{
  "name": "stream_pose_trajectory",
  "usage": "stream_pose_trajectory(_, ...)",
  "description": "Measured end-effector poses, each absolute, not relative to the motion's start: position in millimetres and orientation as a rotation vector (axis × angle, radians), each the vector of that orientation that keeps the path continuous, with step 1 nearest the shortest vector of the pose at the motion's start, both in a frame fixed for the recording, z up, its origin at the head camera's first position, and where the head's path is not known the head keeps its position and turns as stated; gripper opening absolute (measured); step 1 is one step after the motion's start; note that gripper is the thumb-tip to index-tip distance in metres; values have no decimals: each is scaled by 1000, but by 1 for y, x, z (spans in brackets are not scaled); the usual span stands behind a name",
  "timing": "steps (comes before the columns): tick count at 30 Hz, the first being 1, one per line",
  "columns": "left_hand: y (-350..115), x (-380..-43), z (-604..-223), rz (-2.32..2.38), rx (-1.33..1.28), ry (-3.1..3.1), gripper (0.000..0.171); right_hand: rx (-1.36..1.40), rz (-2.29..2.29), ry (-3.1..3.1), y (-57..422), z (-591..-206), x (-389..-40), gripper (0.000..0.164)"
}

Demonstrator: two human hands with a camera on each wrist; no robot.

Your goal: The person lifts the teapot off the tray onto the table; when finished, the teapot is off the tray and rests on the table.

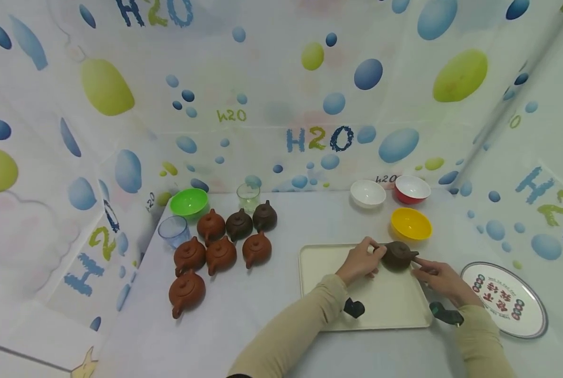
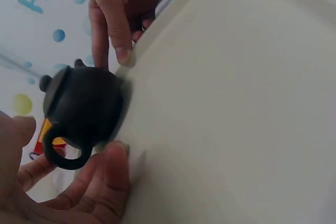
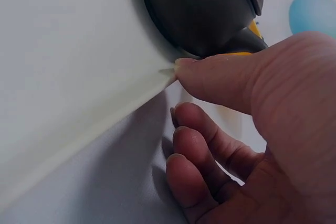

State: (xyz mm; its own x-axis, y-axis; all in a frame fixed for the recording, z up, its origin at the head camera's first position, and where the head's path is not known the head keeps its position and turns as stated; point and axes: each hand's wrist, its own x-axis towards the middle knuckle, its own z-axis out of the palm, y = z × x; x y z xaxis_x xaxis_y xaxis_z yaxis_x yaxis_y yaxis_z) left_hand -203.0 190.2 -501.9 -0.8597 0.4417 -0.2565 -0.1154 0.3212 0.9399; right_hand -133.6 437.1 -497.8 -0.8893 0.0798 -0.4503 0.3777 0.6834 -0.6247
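A dark brown teapot (image 1: 397,255) sits at the right side of the cream tray (image 1: 320,310), its spout pointing right. My left hand (image 1: 361,260) has its thumb and fingers curved round the teapot's handle (image 2: 67,160); the exact contact is hard to make out. At the spout is my right hand (image 1: 442,281). Its thumb (image 3: 215,78) lies straight at the tray's rim, close under the teapot, while the index finger reaches toward the spout. The right hand's other fingers are loosely bent and hold nothing.
A yellow bowl (image 1: 411,224) stands behind the teapot, with white (image 1: 368,194) and red (image 1: 410,199) bowls farther back. Several teapots (image 1: 221,256) are grouped left, near a green bowl (image 1: 189,203), blue glass (image 1: 174,231) and clear glass (image 1: 249,198). An oval printed plate (image 1: 504,299) lies right.
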Motion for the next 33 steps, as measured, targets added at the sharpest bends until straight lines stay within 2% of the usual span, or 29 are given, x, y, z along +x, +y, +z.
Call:
stream_pose_trajectory(6, 204, -211, -499, 1528, 306, 2138, 19, 361, -1045, 2512, 441, -498, -134, 69)
stream_pose_trajectory(21, 193, -210, -504, 1512, 392, 2133, 31, 335, -1074, 2514, 439, -497, -135, 69)
stream_pose_trajectory(33, 182, -191, -507, 1614, 475, 2034, 28, 371, -1052, 2499, 439, -495, -135, 69)
